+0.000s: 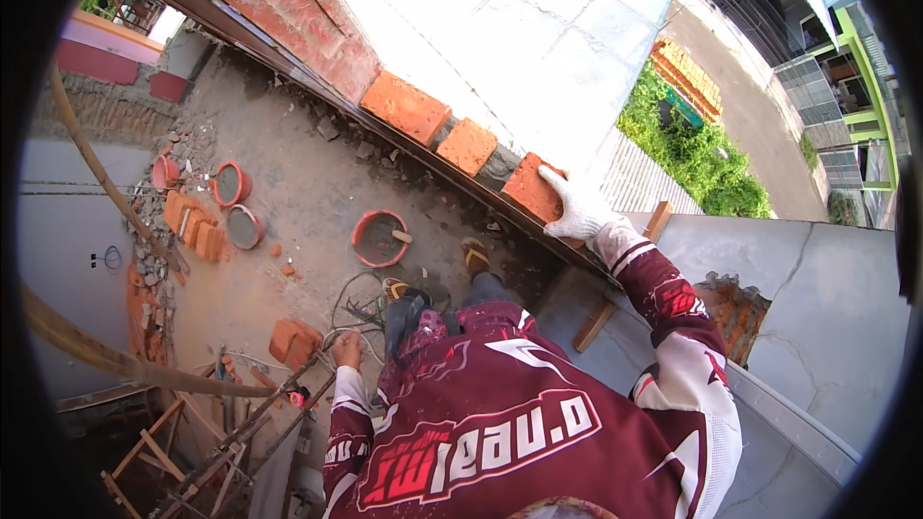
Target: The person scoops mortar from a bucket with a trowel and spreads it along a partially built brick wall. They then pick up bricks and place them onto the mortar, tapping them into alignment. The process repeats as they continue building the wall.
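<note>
My right hand (578, 210), in a white glove, grips the end of an orange-red brick (532, 188) on top of the wall, its thumb and fingers set around the brick's right end. Left of that brick, grey mortar (499, 165) shows on the wall top, then a smaller brick piece (467, 146) and a longer brick (406, 109), all in one row. My left hand (346, 350) is bare and hangs low on the left, fingers curled, beside thin poles (310, 362) and a tangle of cable (361, 306). Whatever it may hold is hidden.
A bucket of mortar with a tool (380, 237) stands below, near my feet. Farther left are more buckets (231, 185), stacked bricks (195, 226) and rubble. Bamboo poles (125, 359) cross the left side. A pale slab (519, 24) lies beyond the wall; a wooden strip (594, 325) juts out at right.
</note>
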Tool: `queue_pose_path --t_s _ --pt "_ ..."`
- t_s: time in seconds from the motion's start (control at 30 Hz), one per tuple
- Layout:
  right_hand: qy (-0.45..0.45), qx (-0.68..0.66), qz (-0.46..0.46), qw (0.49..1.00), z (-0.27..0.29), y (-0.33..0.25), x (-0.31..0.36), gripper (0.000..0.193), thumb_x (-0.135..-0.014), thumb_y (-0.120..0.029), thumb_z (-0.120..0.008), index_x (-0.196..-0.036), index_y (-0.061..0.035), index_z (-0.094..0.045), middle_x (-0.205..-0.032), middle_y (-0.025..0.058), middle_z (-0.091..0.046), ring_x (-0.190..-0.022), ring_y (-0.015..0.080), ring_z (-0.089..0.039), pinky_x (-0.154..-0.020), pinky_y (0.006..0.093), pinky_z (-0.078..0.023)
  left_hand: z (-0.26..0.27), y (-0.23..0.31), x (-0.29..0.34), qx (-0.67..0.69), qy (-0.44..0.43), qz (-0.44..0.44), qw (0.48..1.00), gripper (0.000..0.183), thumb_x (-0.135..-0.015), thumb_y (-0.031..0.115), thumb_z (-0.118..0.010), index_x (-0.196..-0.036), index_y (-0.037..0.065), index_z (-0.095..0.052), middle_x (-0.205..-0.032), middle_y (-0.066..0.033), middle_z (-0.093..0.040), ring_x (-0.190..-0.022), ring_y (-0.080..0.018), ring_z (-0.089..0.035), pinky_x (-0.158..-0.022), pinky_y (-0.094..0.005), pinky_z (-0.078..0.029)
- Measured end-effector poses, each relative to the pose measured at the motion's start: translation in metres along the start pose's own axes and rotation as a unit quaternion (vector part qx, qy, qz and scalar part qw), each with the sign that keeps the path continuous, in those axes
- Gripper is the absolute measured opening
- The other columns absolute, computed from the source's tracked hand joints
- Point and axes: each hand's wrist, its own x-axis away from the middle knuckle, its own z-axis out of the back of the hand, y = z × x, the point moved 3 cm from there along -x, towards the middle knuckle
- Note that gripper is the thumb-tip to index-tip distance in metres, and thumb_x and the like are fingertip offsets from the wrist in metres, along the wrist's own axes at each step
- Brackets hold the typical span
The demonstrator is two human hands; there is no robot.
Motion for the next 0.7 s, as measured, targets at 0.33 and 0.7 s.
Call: queue_pose_path --t_s 0.33,0.7 --pt "-0.019 -0.006 -0.005 1.0 -0.006 -0.014 -0.019 0.103 -0.063 -0.032 -0.084 -0.156 -0.0171 -0.042 -0.145 0.0239 -0.047 -0.131 0.0445 -0.049 -0.108 0.0525 -0.044 0.04 -0.123 0.005 -0.276 -0.018 -0.089 0.957 0.034 -0.085 0.023 -0.08 -0.105 -0.003 -0.072 -0.089 -0.0132 -0.074 -0.081 -0.0262 -0.071 -0.074 -0.0398 -0.056" --pt "0.02 0.025 -0.021 0.999 -0.015 -0.008 -0.015 0.103 -0.064 -0.031 -0.086 -0.156 -0.0178 -0.041 -0.153 0.0282 -0.038 -0.141 0.0448 -0.041 -0.106 0.0618 -0.036 0.029 0.01 0.027 -0.097 -0.065 0.04 0.992 0.046 -0.091 0.022 -0.074 -0.128 -0.002 -0.06 -0.103 -0.0141 -0.071 -0.075 -0.0209 -0.071 -0.053 -0.0335 -0.053"
